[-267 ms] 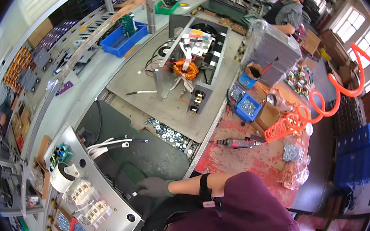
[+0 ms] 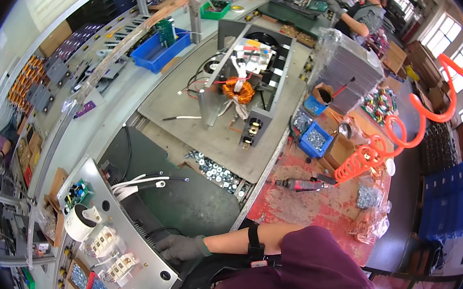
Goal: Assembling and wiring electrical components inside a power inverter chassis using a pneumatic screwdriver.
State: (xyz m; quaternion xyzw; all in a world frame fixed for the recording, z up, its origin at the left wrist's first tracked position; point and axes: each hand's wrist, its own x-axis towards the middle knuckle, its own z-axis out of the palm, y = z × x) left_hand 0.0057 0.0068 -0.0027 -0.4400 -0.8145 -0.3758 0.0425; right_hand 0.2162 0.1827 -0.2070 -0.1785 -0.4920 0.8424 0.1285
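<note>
My right hand [image 2: 181, 246], in a grey glove, reaches left across my body. Its fingers curl over the inner edge of a grey metal chassis [image 2: 135, 258] at the lower left. A black band [image 2: 255, 242] sits on that forearm. The chassis panel carries white terminal blocks [image 2: 103, 241], a white round part [image 2: 79, 221] and a small green circuit board [image 2: 77, 193]. White and black cables [image 2: 143, 181] lie just above the hand on a dark mat [image 2: 192, 197]. My left hand is hidden.
A second open chassis with a copper coil [image 2: 238, 90] lies on a grey plate [image 2: 215, 137]. Loose nuts and washers [image 2: 217, 171], a power screwdriver [image 2: 300, 184] on an orange coiled hose [image 2: 365, 156], and blue parts bins [image 2: 315, 137] stand nearby. Another person [image 2: 363, 14] works at the far end.
My right hand has slid a little down and to the left along the chassis edge. The view has shifted slightly.
</note>
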